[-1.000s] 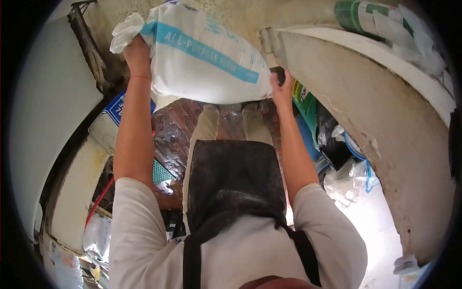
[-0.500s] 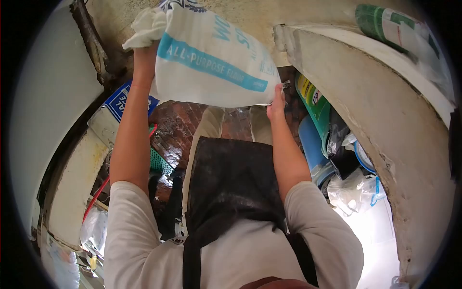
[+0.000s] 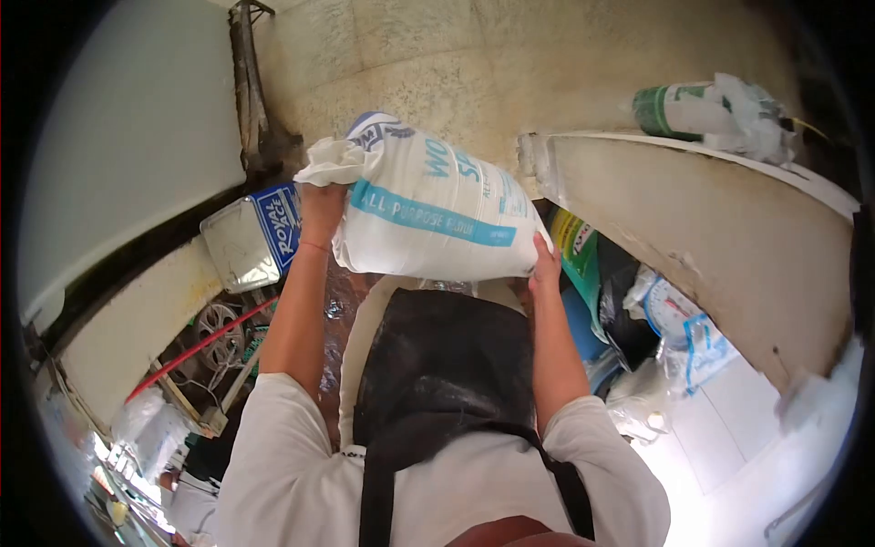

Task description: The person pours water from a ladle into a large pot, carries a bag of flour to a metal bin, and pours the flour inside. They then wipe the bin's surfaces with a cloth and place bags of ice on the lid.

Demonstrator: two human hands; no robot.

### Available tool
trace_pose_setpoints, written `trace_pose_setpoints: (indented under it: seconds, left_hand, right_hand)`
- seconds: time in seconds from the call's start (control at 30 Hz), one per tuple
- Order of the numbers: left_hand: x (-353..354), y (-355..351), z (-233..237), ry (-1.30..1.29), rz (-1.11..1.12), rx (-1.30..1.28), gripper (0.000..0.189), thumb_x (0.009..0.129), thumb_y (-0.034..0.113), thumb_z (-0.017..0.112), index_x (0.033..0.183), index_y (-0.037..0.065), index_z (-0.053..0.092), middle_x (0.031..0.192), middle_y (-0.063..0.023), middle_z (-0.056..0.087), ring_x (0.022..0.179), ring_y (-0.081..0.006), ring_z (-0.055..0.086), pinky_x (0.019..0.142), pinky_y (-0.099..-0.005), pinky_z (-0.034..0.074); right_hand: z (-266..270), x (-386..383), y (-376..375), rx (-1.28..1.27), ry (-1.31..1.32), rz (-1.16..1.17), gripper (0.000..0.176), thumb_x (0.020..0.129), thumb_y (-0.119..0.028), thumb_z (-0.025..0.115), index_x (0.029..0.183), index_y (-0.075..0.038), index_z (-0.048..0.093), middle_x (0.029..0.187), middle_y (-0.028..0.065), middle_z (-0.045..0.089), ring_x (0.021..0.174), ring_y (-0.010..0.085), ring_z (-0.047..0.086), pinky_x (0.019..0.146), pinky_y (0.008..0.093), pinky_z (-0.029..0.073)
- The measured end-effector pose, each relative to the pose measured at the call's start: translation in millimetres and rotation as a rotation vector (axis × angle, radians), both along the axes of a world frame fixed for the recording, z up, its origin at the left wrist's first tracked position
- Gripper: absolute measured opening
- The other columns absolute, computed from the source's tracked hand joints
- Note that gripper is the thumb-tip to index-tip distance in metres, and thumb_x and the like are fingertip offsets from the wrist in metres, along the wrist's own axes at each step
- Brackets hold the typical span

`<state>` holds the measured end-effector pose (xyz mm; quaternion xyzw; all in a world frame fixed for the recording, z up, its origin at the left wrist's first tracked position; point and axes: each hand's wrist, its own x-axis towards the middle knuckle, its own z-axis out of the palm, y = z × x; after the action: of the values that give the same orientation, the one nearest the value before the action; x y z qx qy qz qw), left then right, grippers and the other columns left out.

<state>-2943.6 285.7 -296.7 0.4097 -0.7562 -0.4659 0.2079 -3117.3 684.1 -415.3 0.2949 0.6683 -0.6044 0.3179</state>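
A large white flour sack [image 3: 437,255] with a light blue "ALL-PURPOSE FLOUR" band hangs in the air before me, lying sideways between my arms. My left hand [image 3: 323,202] is closed around its gathered end, where the bunched white neck sticks out above the fist. On the other side, my right hand [image 3: 545,266] grips the sack's lower right corner, its thumb on the front face and the other fingers mostly hidden behind. Part of the dark apron [image 3: 447,356] I wear shows just below the sack.
A tin labelled "ROYAL ACE" [image 3: 273,228] stands at the left, above a red bar [image 3: 200,348]. To the right are a concrete ledge [image 3: 674,228] carrying a green-and-white wrapped bundle [image 3: 679,111], a black plastic bag [image 3: 624,310] and a round dial scale [image 3: 673,305].
The flour sack and both hands have come lower in view and slightly right. My view has tilted up, showing more wall. Both hands keep their hold.
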Motion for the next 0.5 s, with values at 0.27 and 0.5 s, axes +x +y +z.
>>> trace_pose_setpoints:
  seconds: [0.27,0.5]
  left_hand:
    - [67.3,39.1,150.0,-0.038,-0.277,0.035,0.038,0.09,0.012,0.059,0.128,0.005,0.059,0.13,-0.0197,0.062,0.123,-0.0341,0.058,0.103,-0.0398,0.044]
    - [93.5,77.6,400.0,0.294,-0.123,0.657,0.04,0.091,0.023,0.063,0.124,0.0,0.065,0.116,-0.0118,0.068,0.108,-0.0273,0.062,0.094,-0.0369,0.048]
  right_hand:
    - [319.2,46.0,85.5,0.559,0.211,0.471,0.062,0.089,-0.021,0.073,0.137,0.008,0.047,0.125,0.017,0.062,0.111,0.0271,0.061,0.1,0.0355,0.046]
    - [507.8,127.8,219.0,0.27,0.524,0.278,0.065,0.1,-0.039,0.052,0.149,0.0,0.036,0.148,0.0223,0.044,0.136,0.036,0.044,0.114,0.0455,0.037]
